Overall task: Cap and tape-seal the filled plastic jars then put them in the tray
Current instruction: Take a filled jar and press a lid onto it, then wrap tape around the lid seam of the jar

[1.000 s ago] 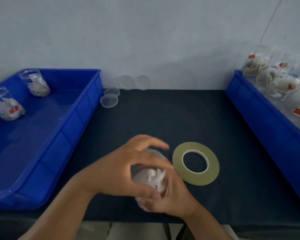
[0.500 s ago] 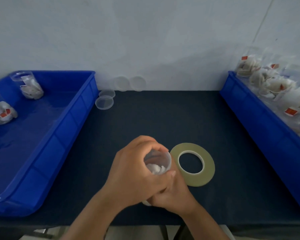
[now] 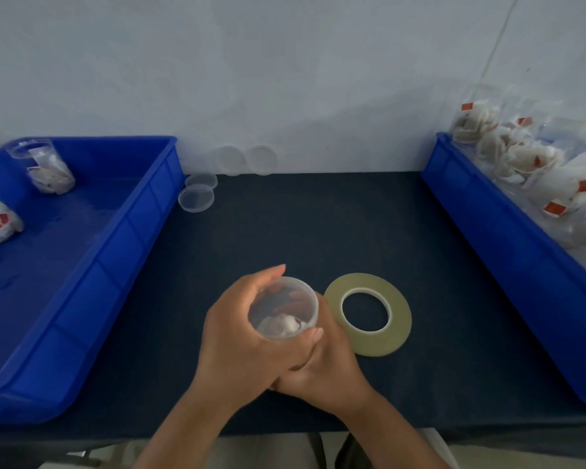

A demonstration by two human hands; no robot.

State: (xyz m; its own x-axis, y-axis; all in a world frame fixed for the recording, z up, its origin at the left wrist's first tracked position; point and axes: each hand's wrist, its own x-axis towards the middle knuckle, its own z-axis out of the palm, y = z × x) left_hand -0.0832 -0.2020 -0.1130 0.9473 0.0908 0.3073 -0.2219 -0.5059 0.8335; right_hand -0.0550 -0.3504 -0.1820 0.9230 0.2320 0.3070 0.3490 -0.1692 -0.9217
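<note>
A clear plastic jar (image 3: 284,308) with white packets inside stands upright near the front of the dark table, a clear lid on its top. My left hand (image 3: 241,336) wraps round its left side and my right hand (image 3: 325,363) grips it from the right and below, mostly behind the left. A flat roll of yellowish tape (image 3: 368,314) lies on the table just right of the jar. The blue tray (image 3: 82,265) at the left holds two filled jars (image 3: 46,170) at its far end.
Another blue tray (image 3: 508,252) along the right edge is heaped with several filled jars (image 3: 535,164). Loose clear lids (image 3: 197,198) lie by the left tray's far corner; two more lids (image 3: 244,160) lean on the wall. The dark table (image 3: 301,225) ends just below my wrists.
The jar has been turned from tilted toward me to upright, its top now facing the camera. My left hand slid from over the top down round its left side.
</note>
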